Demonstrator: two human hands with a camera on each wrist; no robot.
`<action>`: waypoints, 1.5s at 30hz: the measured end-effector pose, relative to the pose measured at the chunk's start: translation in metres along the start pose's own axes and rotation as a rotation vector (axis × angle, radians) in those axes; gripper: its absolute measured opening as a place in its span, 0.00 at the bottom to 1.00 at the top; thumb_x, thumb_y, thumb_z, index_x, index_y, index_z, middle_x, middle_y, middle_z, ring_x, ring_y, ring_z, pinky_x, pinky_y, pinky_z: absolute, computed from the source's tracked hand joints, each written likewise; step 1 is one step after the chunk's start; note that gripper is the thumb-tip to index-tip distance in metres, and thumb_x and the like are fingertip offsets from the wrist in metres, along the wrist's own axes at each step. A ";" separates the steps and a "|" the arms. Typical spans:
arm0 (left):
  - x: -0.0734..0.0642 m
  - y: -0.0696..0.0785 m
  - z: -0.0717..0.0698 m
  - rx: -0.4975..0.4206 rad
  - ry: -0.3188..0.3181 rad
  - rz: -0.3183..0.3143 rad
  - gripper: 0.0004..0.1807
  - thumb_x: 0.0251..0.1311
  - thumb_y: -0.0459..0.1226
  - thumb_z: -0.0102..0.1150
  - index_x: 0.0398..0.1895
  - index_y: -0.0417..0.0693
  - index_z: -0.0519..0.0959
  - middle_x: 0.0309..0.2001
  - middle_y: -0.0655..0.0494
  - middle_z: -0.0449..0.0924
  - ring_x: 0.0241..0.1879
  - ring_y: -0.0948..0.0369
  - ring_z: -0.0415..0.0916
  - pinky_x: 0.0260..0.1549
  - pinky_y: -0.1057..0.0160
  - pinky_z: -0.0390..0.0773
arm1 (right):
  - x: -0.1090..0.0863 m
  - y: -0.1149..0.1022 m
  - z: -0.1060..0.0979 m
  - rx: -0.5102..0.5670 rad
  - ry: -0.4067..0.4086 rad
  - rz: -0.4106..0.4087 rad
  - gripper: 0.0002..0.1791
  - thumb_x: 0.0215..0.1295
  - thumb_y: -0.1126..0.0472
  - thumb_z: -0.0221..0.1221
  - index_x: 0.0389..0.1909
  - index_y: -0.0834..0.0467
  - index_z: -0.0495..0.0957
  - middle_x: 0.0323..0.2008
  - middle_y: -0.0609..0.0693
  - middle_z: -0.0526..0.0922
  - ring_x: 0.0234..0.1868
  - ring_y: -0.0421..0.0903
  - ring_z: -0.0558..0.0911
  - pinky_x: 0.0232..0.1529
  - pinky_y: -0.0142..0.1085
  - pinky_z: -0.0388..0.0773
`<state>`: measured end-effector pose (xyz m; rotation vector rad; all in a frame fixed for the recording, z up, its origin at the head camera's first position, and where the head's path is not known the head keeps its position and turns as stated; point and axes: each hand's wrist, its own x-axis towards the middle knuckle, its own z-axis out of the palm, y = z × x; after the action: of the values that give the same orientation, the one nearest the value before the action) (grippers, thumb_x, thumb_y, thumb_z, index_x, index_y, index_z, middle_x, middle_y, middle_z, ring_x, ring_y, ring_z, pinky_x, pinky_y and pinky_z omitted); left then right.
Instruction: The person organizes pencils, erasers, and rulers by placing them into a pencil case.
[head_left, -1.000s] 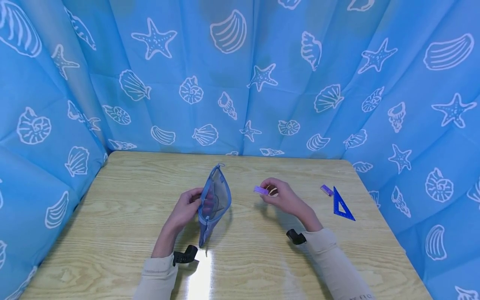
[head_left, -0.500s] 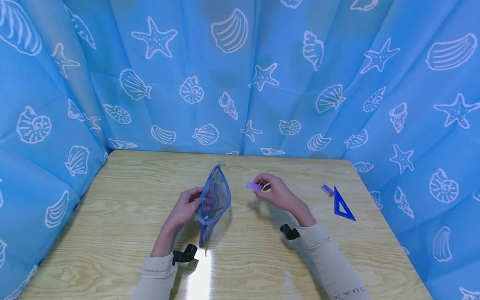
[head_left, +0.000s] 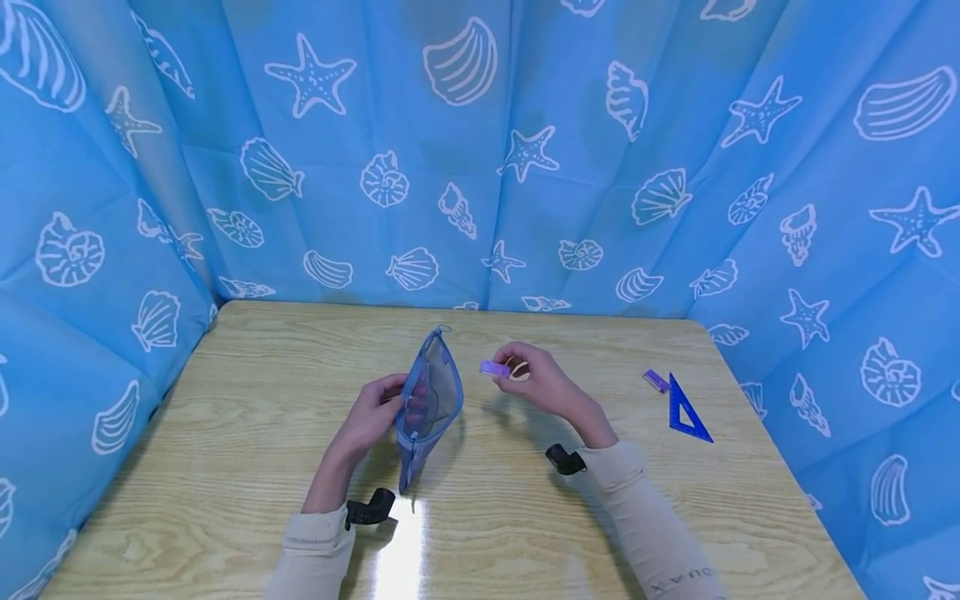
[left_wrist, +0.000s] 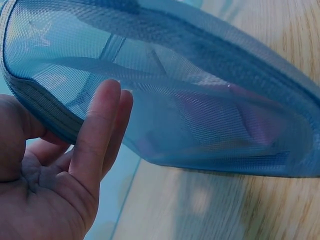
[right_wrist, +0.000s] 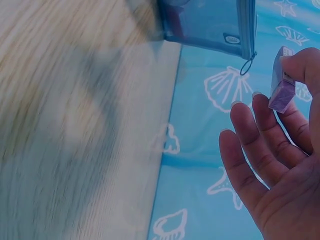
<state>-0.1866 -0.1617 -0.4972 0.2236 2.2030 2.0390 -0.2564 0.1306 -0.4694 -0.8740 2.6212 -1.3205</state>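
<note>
My left hand grips one side of a blue mesh zip pouch, which stands with its mouth gaping. In the left wrist view the thumb lies outside the pouch rim and some fingers stretch along the mesh. A pinkish shape shows through the mesh, too blurred to name. To the right of the pouch, my right hand pinches a small purple eraser between thumb and fingers, held above the table. The right wrist view shows the wrapped eraser with the remaining fingers loosely spread.
On the right of the wooden table lie a small purple block and, close beside it, a blue set square. A blue shell-patterned curtain hangs behind the table and along both sides.
My right hand has moved left with the eraser, closer to the pouch. The left hand and the pouch have stayed in place.
</note>
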 end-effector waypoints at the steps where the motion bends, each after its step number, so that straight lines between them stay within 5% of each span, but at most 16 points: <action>1: 0.000 0.000 0.000 -0.002 0.001 -0.002 0.20 0.73 0.24 0.39 0.64 0.27 0.71 0.56 0.30 0.78 0.51 0.47 0.82 0.47 0.60 0.87 | 0.001 -0.001 0.001 0.004 -0.004 -0.004 0.09 0.68 0.62 0.64 0.46 0.56 0.79 0.41 0.50 0.83 0.42 0.45 0.80 0.46 0.39 0.83; 13: 0.000 0.002 -0.001 -0.004 -0.002 -0.008 0.20 0.75 0.26 0.40 0.65 0.28 0.71 0.57 0.30 0.77 0.52 0.45 0.81 0.49 0.57 0.87 | 0.017 -0.015 0.012 0.048 -0.053 -0.044 0.09 0.66 0.65 0.64 0.46 0.58 0.80 0.42 0.52 0.82 0.42 0.47 0.80 0.47 0.42 0.82; 25: 0.001 0.001 0.000 -0.027 -0.012 -0.003 0.21 0.73 0.24 0.37 0.64 0.26 0.70 0.56 0.28 0.78 0.53 0.43 0.81 0.49 0.57 0.87 | 0.031 -0.027 0.019 -0.040 -0.099 -0.099 0.08 0.63 0.66 0.66 0.42 0.55 0.81 0.38 0.47 0.82 0.39 0.44 0.79 0.43 0.41 0.81; 31: 0.002 -0.001 -0.001 -0.025 -0.014 -0.002 0.20 0.73 0.24 0.37 0.64 0.27 0.71 0.56 0.29 0.78 0.53 0.43 0.82 0.49 0.56 0.87 | 0.037 -0.031 0.020 -0.076 -0.126 -0.096 0.07 0.63 0.65 0.66 0.41 0.55 0.81 0.38 0.47 0.82 0.39 0.49 0.80 0.44 0.46 0.82; 39: 0.002 -0.001 -0.001 -0.034 -0.018 -0.009 0.21 0.74 0.25 0.37 0.65 0.27 0.71 0.56 0.29 0.78 0.53 0.45 0.81 0.50 0.56 0.87 | 0.043 -0.040 0.020 -0.136 -0.172 -0.106 0.06 0.65 0.65 0.64 0.41 0.56 0.80 0.37 0.47 0.81 0.40 0.55 0.80 0.40 0.39 0.79; 45: 0.001 0.001 -0.001 -0.038 -0.021 -0.008 0.20 0.74 0.25 0.38 0.64 0.26 0.70 0.56 0.29 0.78 0.53 0.44 0.81 0.49 0.57 0.87 | 0.047 -0.048 0.020 -0.198 -0.189 -0.118 0.06 0.64 0.66 0.64 0.41 0.57 0.80 0.36 0.47 0.81 0.39 0.48 0.79 0.41 0.38 0.80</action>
<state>-0.1874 -0.1622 -0.4964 0.2313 2.1469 2.0627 -0.2678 0.0695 -0.4371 -1.1367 2.6172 -0.9570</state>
